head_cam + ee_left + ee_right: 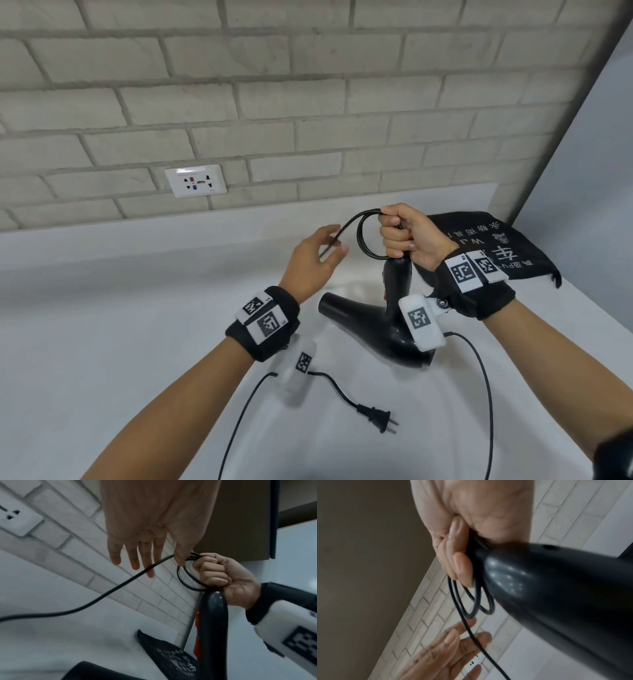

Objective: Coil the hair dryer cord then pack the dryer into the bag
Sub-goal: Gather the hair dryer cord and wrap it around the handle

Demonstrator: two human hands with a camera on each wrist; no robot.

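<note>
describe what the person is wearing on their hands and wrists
Bare hands, no gloves or sleeves. Each wrist carries a black band with white tags printed in black square codes, plus a white boxy camera unit bearing the same kind of code, with a thin black cable trailing from it.

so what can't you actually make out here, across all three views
- Head view: the right hand hides where the cord joins the hair dryer handle.
- Head view: the bag mouth, behind the right wrist.
- Left wrist view: the plug, cut off at the left edge.
- Right wrist view: the left hand, blurred.
</note>
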